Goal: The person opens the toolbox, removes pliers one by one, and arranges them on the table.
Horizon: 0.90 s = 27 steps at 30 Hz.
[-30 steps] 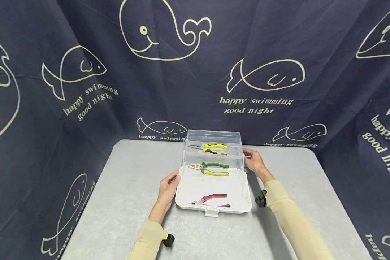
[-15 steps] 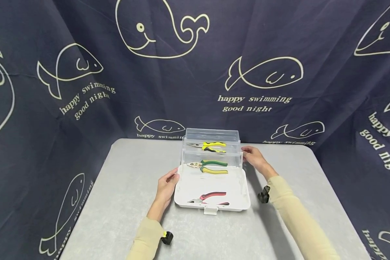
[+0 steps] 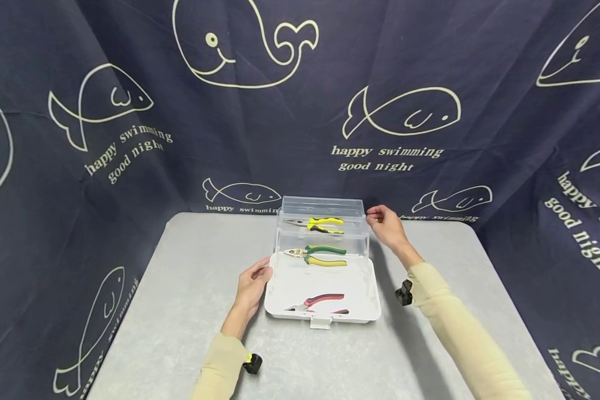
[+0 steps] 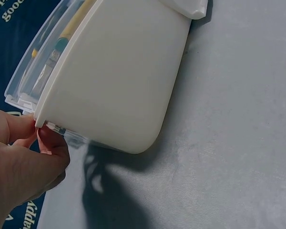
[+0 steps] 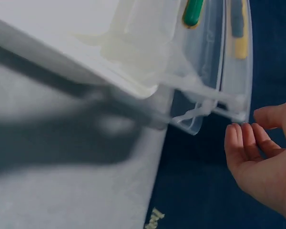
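Observation:
A white toolbox (image 3: 325,280) stands unfolded, with clear tiers stepping up at its back. Red-handled pliers (image 3: 325,299) lie at the front of its white base. Green-and-yellow pliers (image 3: 327,263) lie in the lower clear tray, and yellow-and-black long-nose pliers (image 3: 326,221) in the upper tray (image 5: 236,109). My left hand (image 3: 250,286) pinches the rim at the box's left rear, thumb above and fingers beneath in the left wrist view. At the upper tray's right corner is my right hand (image 3: 387,228), fingers bent and thumb apart; whether the fingertips touch it I cannot tell.
The box stands on a grey table (image 3: 180,311) with rounded far corners. A dark blue curtain (image 3: 300,139) printed with fish and whales surrounds the back and sides. A white latch (image 3: 320,323) hangs from the box's front edge.
My right hand has moved up and back along the trays' right side, from the lower tray to the upper tray's corner. My left hand keeps its hold; the view has shifted slightly.

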### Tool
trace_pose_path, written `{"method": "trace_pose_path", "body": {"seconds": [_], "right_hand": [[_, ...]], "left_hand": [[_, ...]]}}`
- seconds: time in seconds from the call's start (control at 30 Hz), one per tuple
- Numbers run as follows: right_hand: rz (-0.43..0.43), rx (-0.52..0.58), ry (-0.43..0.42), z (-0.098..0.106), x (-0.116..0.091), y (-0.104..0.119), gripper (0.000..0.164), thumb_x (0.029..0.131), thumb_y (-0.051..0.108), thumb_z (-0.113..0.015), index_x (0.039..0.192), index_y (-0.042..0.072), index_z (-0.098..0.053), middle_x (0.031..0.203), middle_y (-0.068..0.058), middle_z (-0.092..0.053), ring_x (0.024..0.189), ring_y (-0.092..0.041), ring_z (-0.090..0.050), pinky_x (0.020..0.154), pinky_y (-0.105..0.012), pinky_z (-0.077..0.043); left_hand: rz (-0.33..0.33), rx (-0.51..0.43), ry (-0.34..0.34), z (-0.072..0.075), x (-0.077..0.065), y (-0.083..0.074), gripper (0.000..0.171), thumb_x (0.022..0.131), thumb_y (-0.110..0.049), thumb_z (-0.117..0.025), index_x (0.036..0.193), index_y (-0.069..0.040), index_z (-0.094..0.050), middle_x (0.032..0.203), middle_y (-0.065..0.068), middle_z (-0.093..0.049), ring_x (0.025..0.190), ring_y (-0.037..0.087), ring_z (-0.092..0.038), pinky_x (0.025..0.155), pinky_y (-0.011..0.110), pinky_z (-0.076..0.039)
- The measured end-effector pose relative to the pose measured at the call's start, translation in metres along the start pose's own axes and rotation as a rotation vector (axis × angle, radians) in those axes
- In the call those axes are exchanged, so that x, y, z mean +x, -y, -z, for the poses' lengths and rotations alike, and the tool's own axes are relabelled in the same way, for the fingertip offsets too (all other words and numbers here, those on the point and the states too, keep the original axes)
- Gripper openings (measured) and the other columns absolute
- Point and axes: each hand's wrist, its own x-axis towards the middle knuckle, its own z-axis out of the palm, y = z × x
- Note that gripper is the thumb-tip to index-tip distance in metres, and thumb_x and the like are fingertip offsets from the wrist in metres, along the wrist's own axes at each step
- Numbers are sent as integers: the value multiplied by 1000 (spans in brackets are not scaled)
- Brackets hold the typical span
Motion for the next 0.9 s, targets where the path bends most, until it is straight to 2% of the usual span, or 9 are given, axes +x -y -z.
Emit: {"method": "trace_pose_path", "body": {"seconds": [0.2, 0.3, 0.47, 0.67, 0.9], "right_hand": [[80, -10, 7, -8, 4, 19, 25, 96, 5, -64, 118, -8, -63, 112, -24, -67, 102, -32, -63, 91, -35, -49], [106, 5, 19, -14, 5, 28, 25, 96, 4, -66, 117, -8, -64, 112, -24, -67, 103, -34, -64, 92, -37, -50], [140, 20, 79, -29, 4, 42, 25, 96, 5, -67, 119, -6, -64, 116, -24, -66, 107, -36, -63, 97, -46, -51], [208, -12, 172, -48, 4, 51, 29, 97, 4, -67, 123, -7, -62, 120, -25, -64, 113, -38, -62, 99, -49, -51], [289, -87, 235, -64, 5, 56, 31, 94, 2, -69, 122, -8, -64, 121, -25, -67, 116, -40, -63, 102, -49, -49]], "left_hand": [[21, -3, 10, 0, 0, -1, 38, 100, -4, -64, 137, 2, -62, 115, 12, -67, 101, 10, -57, 86, 16, -48], [23, 5, 19, 0, 0, -1, 39, 100, -5, -64, 138, 3, -61, 117, 13, -67, 102, 10, -57, 87, 16, -48], [17, 4, 17, 1, -1, 0, 39, 101, -5, -63, 139, 3, -60, 118, 17, -67, 101, 9, -59, 88, 17, -48], [18, -18, 14, 0, -2, 1, 39, 101, -4, -63, 139, 3, -60, 116, 17, -68, 98, 8, -59, 86, 16, -48], [10, -21, 21, 1, 0, 2, 40, 101, -4, -63, 140, 4, -59, 117, 17, -68, 99, 9, -60, 85, 17, -49]]}}
